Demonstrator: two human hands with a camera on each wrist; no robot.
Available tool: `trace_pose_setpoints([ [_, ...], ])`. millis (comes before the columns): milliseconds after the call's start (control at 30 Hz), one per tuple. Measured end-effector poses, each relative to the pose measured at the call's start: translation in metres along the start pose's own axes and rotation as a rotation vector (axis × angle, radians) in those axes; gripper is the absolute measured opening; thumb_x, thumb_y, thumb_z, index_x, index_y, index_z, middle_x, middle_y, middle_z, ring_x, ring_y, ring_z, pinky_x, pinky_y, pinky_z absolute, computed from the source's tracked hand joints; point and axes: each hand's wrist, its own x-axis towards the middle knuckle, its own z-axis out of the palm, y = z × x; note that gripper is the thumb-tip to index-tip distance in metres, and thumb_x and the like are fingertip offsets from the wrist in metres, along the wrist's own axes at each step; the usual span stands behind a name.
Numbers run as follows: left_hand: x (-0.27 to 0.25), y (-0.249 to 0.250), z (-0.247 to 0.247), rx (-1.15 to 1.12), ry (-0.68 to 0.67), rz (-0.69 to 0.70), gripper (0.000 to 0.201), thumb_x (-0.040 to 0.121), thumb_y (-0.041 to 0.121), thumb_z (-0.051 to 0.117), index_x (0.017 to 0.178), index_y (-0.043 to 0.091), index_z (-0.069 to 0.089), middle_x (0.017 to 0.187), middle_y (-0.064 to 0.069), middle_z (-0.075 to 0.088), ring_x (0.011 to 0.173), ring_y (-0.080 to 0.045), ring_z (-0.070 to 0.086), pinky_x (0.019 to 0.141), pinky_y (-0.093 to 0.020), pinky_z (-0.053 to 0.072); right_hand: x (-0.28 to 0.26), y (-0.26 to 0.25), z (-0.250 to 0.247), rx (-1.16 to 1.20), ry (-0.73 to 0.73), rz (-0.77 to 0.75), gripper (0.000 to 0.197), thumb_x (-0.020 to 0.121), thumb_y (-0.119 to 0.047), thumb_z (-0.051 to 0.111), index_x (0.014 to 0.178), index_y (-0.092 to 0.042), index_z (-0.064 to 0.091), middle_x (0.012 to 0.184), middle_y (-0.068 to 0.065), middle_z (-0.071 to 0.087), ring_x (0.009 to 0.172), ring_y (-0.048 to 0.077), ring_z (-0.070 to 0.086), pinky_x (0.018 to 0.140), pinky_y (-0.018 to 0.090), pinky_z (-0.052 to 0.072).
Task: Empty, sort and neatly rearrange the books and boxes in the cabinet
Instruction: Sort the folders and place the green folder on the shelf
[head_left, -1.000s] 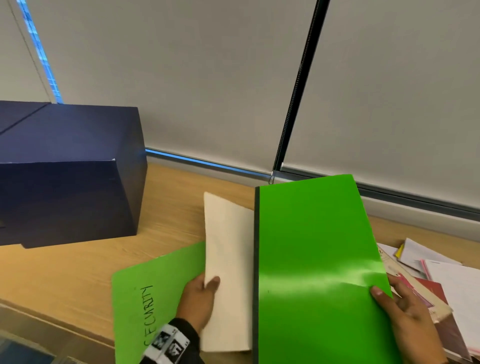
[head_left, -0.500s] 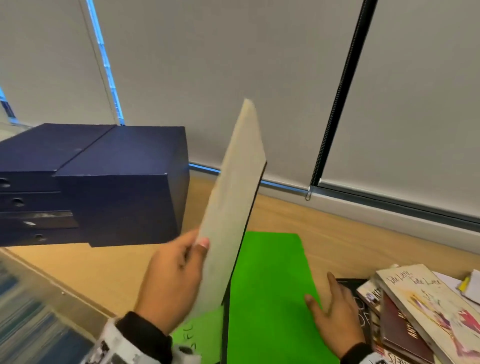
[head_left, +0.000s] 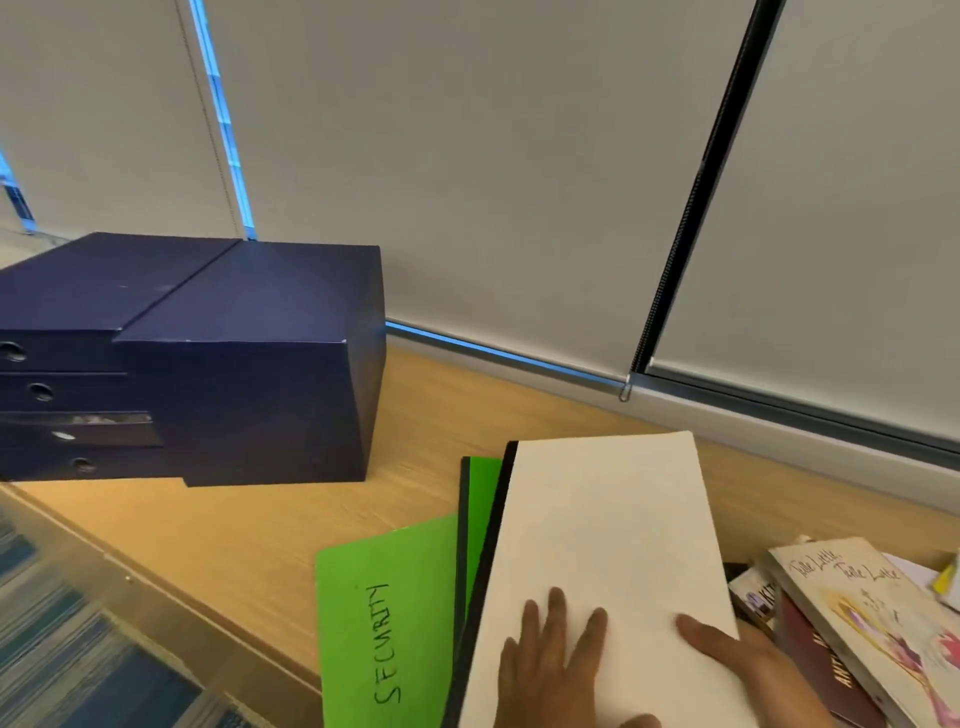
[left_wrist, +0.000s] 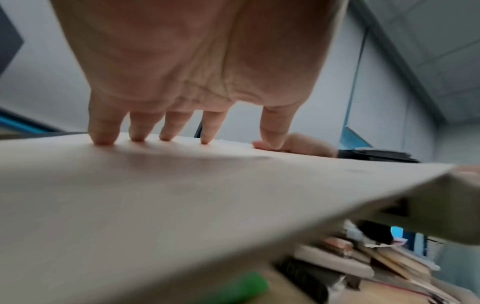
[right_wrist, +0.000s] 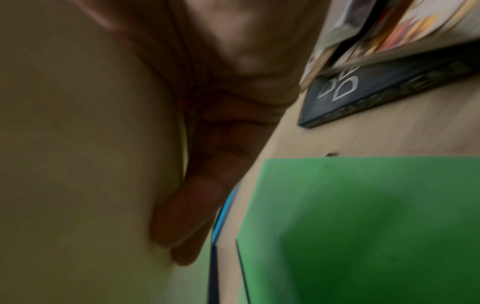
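A cream-covered booklet with a black spine (head_left: 602, 551) lies tilted over a green booklet (head_left: 480, 519) on the wooden cabinet top (head_left: 260, 545). My left hand (head_left: 550, 644) presses flat on the cream cover, its spread fingertips (left_wrist: 137, 137) touching it. At the booklet's right edge my right hand (head_left: 737, 654) holds it, thumb on top and fingers (right_wrist: 197, 205) underneath against the cream underside (right_wrist: 78, 164). A green folder marked SECURITY (head_left: 384, 623) sticks out to the left beneath both.
Stacked dark blue boxes (head_left: 234, 374) stand at the left on the cabinet top. A loose pile of books (head_left: 857, 623) lies close on the right, a black book (right_wrist: 389, 88) at its bottom. Closed blinds (head_left: 519, 182) rise behind. The front edge runs lower left.
My left hand held the cream booklet upright; it has swung down over the green one, and the hand lies flat on top. My right hand moved from the green cover to the cream booklet's edge.
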Motion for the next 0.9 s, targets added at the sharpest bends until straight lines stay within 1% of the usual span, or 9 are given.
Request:
trace_pose_setpoints([
  [67, 0.002, -0.002, -0.006, 0.054, -0.150, -0.166, 0.094, 0.069, 0.089, 0.023, 0.146, 0.036, 0.035, 0.124, 0.000, 0.067, 0.113, -0.024, 0.063, 0.071, -0.040, 0.059, 0.014, 0.012, -0.020, -0.010, 0.061, 0.048, 0.077, 0.045, -0.028, 0.097, 0.115, -0.014, 0.067, 0.119, 0.011, 0.069, 0.114, 0.034, 0.062, 0.110, 0.049, 0.037],
  [133, 0.013, -0.014, -0.010, 0.083, -0.235, -0.318, 0.093, 0.077, 0.076, 0.040, 0.152, 0.025, 0.019, 0.158, -0.009, 0.027, 0.144, -0.032, 0.030, 0.104, -0.058, 0.036, 0.017, 0.014, -0.025, -0.097, 0.099, 0.048, 0.068, 0.061, -0.021, 0.092, 0.121, -0.011, 0.063, 0.131, 0.008, 0.058, 0.124, 0.031, 0.052, 0.112, 0.042, 0.031],
  [167, 0.015, -0.023, -0.004, 0.088, -0.331, -0.354, 0.088, 0.085, 0.068, 0.044, 0.154, 0.028, 0.008, 0.163, -0.009, 0.002, 0.150, -0.032, 0.006, 0.114, -0.056, 0.020, 0.014, 0.011, -0.024, -0.169, 0.122, 0.042, 0.053, 0.073, -0.012, 0.084, 0.122, -0.007, 0.062, 0.130, 0.010, 0.055, 0.126, 0.032, 0.048, 0.110, 0.037, 0.029],
  [233, 0.017, -0.035, 0.002, 0.119, -0.478, -0.366, 0.081, 0.091, 0.058, 0.048, 0.154, 0.030, 0.005, 0.162, -0.005, -0.014, 0.149, -0.032, -0.010, 0.119, -0.050, 0.010, 0.014, 0.011, -0.028, -0.301, 0.134, -0.010, 0.050, 0.087, -0.002, 0.067, 0.135, -0.003, 0.051, 0.137, 0.014, 0.048, 0.135, 0.032, 0.039, 0.110, 0.034, 0.025],
  [400, 0.015, -0.033, 0.017, 0.171, -0.509, -0.208, 0.073, 0.096, 0.048, 0.047, 0.154, 0.026, 0.008, 0.163, 0.004, -0.006, 0.151, -0.019, -0.003, 0.119, -0.050, 0.009, 0.024, 0.029, -0.029, -0.506, 0.224, -0.089, 0.061, 0.091, -0.020, 0.066, 0.144, -0.009, 0.038, 0.136, 0.011, 0.052, 0.111, 0.026, 0.052, 0.100, 0.036, 0.040],
  [533, 0.015, -0.035, 0.018, 0.123, -0.400, -0.165, 0.070, 0.095, 0.043, 0.050, 0.153, 0.029, 0.013, 0.162, 0.003, 0.004, 0.149, -0.018, 0.009, 0.119, -0.044, 0.015, 0.031, 0.038, -0.030, -0.572, 0.288, -0.142, 0.060, 0.088, -0.021, 0.069, 0.140, -0.008, 0.041, 0.137, 0.013, 0.052, 0.118, 0.028, 0.053, 0.101, 0.038, 0.042],
  [733, 0.029, -0.057, 0.017, -0.720, -0.147, -0.472, 0.048, 0.089, 0.012, 0.064, 0.133, 0.018, 0.046, 0.105, 0.002, 0.059, 0.102, -0.017, 0.060, 0.097, -0.026, 0.046, 0.015, 0.023, -0.025, -0.363, 0.212, -0.284, 0.036, 0.092, -0.005, 0.062, 0.126, -0.017, 0.055, 0.111, 0.003, 0.067, 0.087, 0.006, 0.061, 0.066, 0.020, 0.042],
  [833, 0.031, -0.059, 0.011, -0.835, -0.026, -0.427, 0.017, 0.093, 0.012, 0.061, 0.110, 0.010, 0.065, 0.093, 0.006, 0.069, 0.088, -0.012, 0.064, 0.081, -0.021, 0.051, 0.005, 0.018, -0.022, -0.281, 0.145, -0.329, 0.033, 0.084, -0.028, 0.072, 0.114, -0.029, 0.059, 0.093, -0.018, 0.072, 0.077, 0.001, 0.069, 0.062, 0.016, 0.045],
  [900, 0.032, -0.058, 0.006, -0.965, 0.051, -0.435, 0.009, 0.092, 0.011, 0.063, 0.098, 0.017, 0.064, 0.090, 0.009, 0.068, 0.084, -0.007, 0.063, 0.074, -0.015, 0.047, 0.003, 0.019, -0.023, -0.304, 0.157, -0.356, 0.044, 0.075, -0.040, 0.075, 0.116, -0.031, 0.060, 0.092, -0.017, 0.074, 0.077, 0.002, 0.071, 0.064, 0.019, 0.049],
])
